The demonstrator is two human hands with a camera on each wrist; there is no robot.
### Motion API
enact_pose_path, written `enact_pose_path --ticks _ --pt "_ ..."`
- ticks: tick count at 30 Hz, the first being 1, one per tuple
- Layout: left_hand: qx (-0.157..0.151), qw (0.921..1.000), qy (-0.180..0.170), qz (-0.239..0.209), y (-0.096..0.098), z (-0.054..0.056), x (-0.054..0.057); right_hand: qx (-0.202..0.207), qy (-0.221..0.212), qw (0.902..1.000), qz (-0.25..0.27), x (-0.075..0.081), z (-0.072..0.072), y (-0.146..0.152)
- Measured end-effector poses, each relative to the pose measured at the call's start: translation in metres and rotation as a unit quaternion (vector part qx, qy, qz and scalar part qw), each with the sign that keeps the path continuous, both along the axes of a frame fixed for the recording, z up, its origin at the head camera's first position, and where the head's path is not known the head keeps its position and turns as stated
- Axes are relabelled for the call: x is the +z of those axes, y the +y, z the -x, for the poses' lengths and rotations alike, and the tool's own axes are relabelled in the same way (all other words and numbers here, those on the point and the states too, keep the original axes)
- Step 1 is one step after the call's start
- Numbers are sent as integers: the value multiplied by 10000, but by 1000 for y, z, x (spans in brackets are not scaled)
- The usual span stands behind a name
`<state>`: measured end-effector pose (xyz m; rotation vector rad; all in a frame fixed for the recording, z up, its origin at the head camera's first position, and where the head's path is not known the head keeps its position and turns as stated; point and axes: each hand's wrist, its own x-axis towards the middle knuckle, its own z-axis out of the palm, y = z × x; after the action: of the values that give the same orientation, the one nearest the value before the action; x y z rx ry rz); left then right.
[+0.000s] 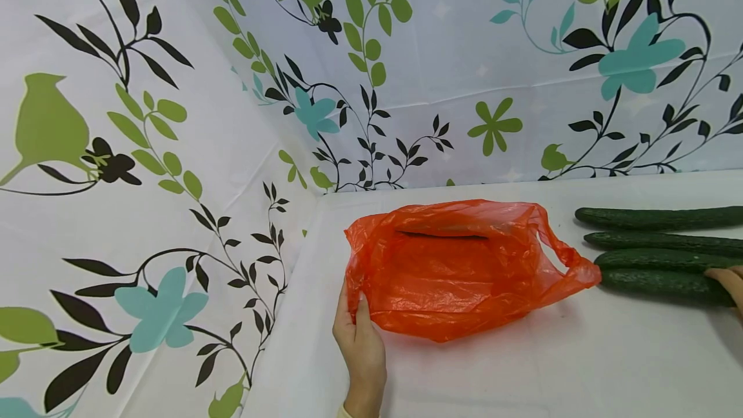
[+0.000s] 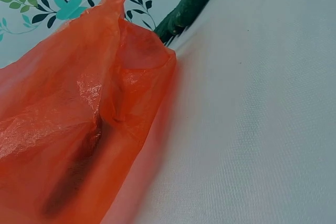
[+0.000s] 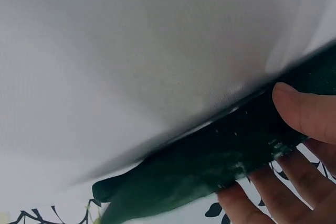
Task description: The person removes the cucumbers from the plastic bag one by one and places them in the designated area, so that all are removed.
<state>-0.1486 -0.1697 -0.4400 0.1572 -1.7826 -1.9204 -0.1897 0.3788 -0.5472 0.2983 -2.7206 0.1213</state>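
An orange plastic bag (image 1: 441,276) lies with its mouth spread toward me. At its left edge, my left hand (image 1: 364,350) holds the plastic between thumb and fingers. The bag's handle loop stretches to the right, its tip beside the nearest cucumber (image 1: 662,285). My right hand (image 1: 729,281), partly cut off in the head view, grips that dark green cucumber. In the right wrist view the thumb (image 3: 304,111) lies on one side of the cucumber (image 3: 210,156) and the fingers bend around the other. Most of the left hand's fingers are behind the plastic.
Further cucumbers (image 1: 667,217) lie side by side behind the gripped one, running off the right edge. A white cloth (image 1: 493,373) covers the table. Patterned curtains with leaves, birds and flowers (image 1: 493,126) hang at the back and left.
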Motion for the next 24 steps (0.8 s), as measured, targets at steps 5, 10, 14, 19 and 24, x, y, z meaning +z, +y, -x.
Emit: enact_pose_path --ticks 5,10,14,19,24 --pt "-7 10000 -6 3 0 0 1 -113 -5 9999 -11 -2 -2 -2" --pt "30 10000 -17 5 0 0 1 -132 -9 9999 41 -6 -1 0" --pt "8 10000 10 -16 0 0 1 -264 -23 9996 83 -7 -1 0" --pt "25 10000 -7 -3 0 0 1 -420 60 9989 204 -4 -2 -5" --pt "49 10000 -32 2 0 0 1 -464 55 9985 281 -2 -3 -9"
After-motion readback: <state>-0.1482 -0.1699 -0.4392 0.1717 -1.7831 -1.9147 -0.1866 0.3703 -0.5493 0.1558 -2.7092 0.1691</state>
